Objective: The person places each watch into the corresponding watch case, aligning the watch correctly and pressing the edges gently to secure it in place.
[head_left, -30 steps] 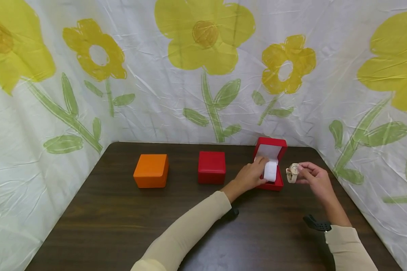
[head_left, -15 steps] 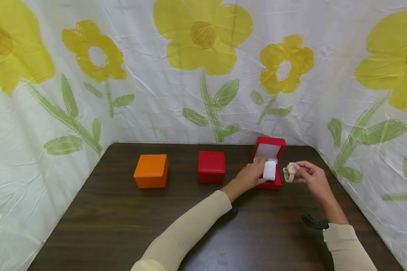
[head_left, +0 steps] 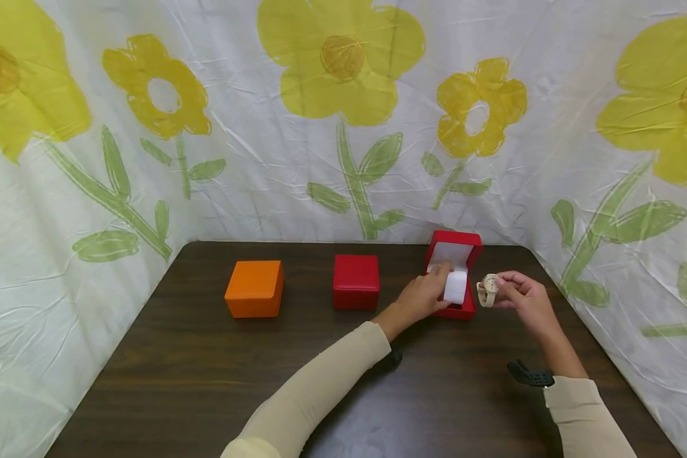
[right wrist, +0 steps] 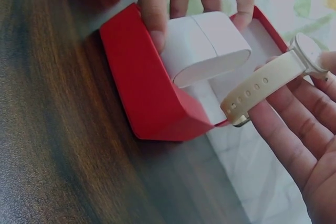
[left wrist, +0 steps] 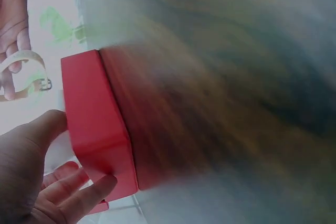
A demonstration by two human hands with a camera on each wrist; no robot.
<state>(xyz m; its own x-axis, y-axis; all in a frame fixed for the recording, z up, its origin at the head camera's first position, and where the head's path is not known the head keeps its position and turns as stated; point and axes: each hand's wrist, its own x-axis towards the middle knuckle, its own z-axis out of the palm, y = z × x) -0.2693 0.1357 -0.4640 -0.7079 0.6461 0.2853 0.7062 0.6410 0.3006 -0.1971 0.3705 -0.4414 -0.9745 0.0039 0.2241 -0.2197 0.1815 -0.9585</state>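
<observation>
At the right of the table, a red watch box (head_left: 460,312) stands with its lid raised, its inside pale. My left hand (head_left: 420,299) reaches into it and holds a white watch cushion (right wrist: 205,45) between thumb and fingers; the cushion sits tilted, partly above the box rim. One left fingertip (left wrist: 107,182) lies against the outer red wall in the left wrist view. Just right of the box, my right hand (head_left: 523,302) pinches a cream-strapped wristwatch (head_left: 486,290) near its dial. Its strap (right wrist: 268,85) forms a loop, close beside the cushion in the right wrist view.
A closed red box (head_left: 357,283) stands left of the open one, and a closed orange box (head_left: 254,289) farther left. All rest on a dark wooden table (head_left: 206,381). A white curtain (head_left: 240,159) with yellow flowers hangs behind and at both sides.
My right hand has brought the wristwatch slightly left, closer to the open box. The cushion in my left hand has tilted a little; the left hand stays almost in place.
</observation>
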